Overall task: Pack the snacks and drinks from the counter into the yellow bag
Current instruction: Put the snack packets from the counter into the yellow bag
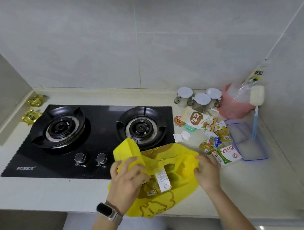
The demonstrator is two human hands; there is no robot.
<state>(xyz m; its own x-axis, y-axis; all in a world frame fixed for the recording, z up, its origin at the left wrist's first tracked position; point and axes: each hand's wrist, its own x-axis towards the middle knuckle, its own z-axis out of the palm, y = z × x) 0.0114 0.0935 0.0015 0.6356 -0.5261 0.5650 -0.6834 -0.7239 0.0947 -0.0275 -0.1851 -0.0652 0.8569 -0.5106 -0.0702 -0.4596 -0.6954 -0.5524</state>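
We see the yellow bag (162,202) lying at the counter's (53,194) front edge, its bottom corner hanging over the lip, its top overlapping the stove's (96,138) front-right corner. A carton (161,180) sits inside the bag mouth w/ smaller packs beside it. Open counter runs along the front, left of the bag, and to the right, below the blue tray (249,140).

Left hand (126,177) comes in from below, watch (108,211) on the wrist, fingers curled round the bag's left rim, holding a flap up. Right hand (207,169) reaches from lower right, fingers pinching the right rim; together they spread the mouth wide.

Remaining items cluster just right of the stove: milk carton (228,155) just beyond the right hand's fingertips, coconut pouch (198,118), small packs (217,136) between them, two white squares (182,136) near the burner. Two gold packs (33,107) lie well apart, at the stove's far-left side.

Behind: three lidded jars (198,99) and a pink bag (233,106) against the wall.
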